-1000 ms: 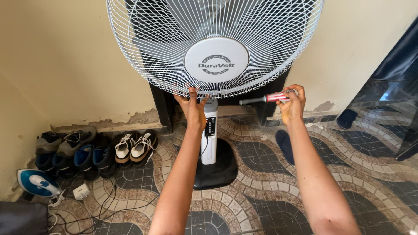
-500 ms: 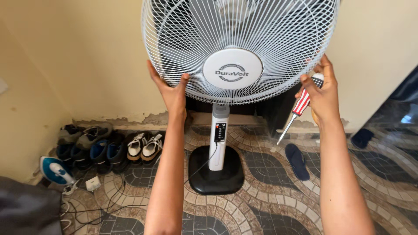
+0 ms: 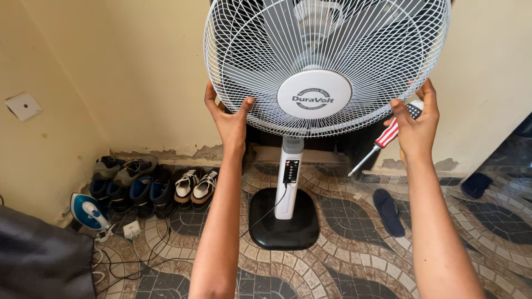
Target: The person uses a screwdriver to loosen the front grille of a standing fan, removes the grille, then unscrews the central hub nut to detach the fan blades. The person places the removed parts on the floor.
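white wire makes up the round front grille of a pedestal fan, and both bare hands are on its lower rim. the left hand grips the rim at the lower left, thumb hooked over the front wires and the other fingers curled behind the edge, so it is closed on the grille. the right hand presses against the lower right of the rim, fingers spread upward along the edge, while a screwdriver with a red and white striped handle is pinned under the thumb and palm; its metal shaft slants down and to the left, clear of the grille, tip in the air above the floor. a round white hub cap sits in the middle of the grille, with pale blades behind the wires. the fan's white column carries a small dark control panel and stands on a black base on the patterned tile floor, between the two forearms. against the cream wall on the left is a row of shoes, with a blue and white clothes iron and loose cables just beside them. a dark slipper lies on the tiles to the right of the base.
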